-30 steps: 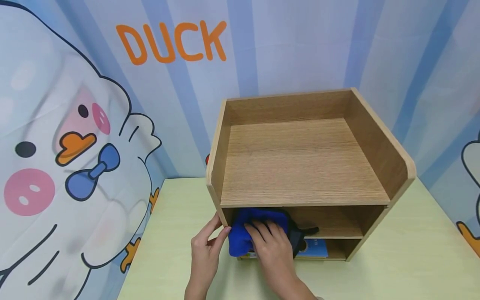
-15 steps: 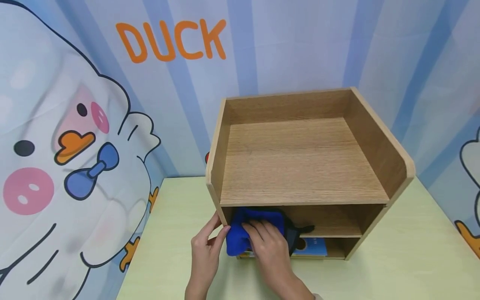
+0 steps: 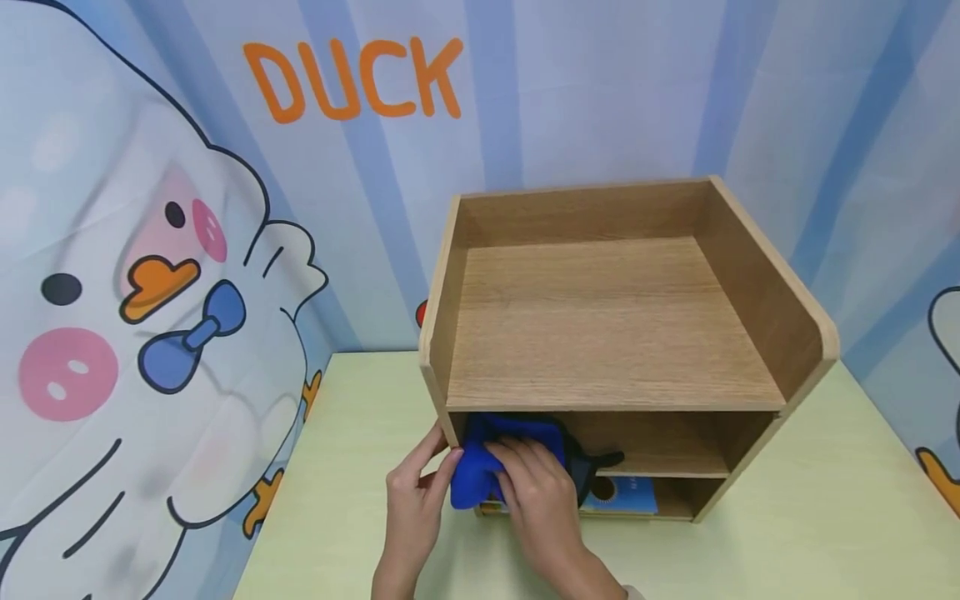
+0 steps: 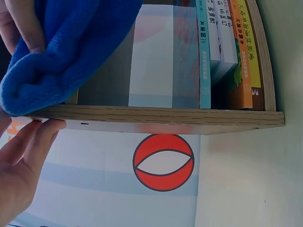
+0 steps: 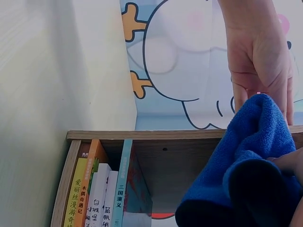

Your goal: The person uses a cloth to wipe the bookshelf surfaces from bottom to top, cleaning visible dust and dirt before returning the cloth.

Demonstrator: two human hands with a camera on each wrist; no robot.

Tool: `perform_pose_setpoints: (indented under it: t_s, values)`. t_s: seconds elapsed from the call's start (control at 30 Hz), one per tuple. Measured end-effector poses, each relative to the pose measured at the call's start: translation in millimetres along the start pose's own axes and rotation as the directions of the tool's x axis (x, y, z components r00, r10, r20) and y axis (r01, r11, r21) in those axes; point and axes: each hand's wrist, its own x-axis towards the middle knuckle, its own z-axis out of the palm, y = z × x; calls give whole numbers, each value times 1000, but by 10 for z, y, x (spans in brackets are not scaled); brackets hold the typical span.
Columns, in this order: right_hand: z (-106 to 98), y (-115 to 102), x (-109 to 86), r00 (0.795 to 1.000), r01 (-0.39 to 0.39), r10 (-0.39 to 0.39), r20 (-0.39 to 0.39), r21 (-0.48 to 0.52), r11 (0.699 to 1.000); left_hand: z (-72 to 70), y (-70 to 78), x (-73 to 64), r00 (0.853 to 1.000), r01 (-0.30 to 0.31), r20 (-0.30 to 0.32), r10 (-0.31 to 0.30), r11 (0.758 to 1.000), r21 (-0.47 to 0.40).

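Note:
A wooden shelf unit point(image 3: 611, 325) stands with its compartments facing me. My right hand point(image 3: 543, 504) holds a fuzzy blue cloth point(image 3: 472, 479) at the left end of the middle compartment; the cloth bunches against the left side panel point(image 4: 156, 113) and hangs over the front edge. A dark part with a short black strap point(image 3: 607, 459) trails from the cloth to the right. My left hand point(image 3: 416, 492) grips the front of that left panel, thumb near the front edge and fingers on the outer side. The cloth hides part of the right hand's fingertips and the compartment's left corner.
In the bottom compartment, several upright books point(image 4: 236, 61) stand at one end, and a blue cover point(image 3: 633, 493) shows at its front. The unit sits on a pale yellow-green table point(image 3: 802, 500). A duck-printed curtain point(image 3: 600, 92) hangs behind and at both sides.
My right hand has shifted slightly left with the cloth, and the dark part and strap have followed. The left hand keeps its grip on the side panel. The head view has shifted slightly.

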Motion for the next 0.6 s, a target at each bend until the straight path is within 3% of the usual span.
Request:
perform_pose_setpoints:
  t_s: [0.37,0.6]
  values:
    - [-16,-20,54,998,-51,54,-29,93,994,-24,-11,-7,999,-37,11,38,999,-40]
    - [-87,-49,151,995,-89,95,-30,177,980,-28,-30,-6,999,-46,7,46,999,-10]
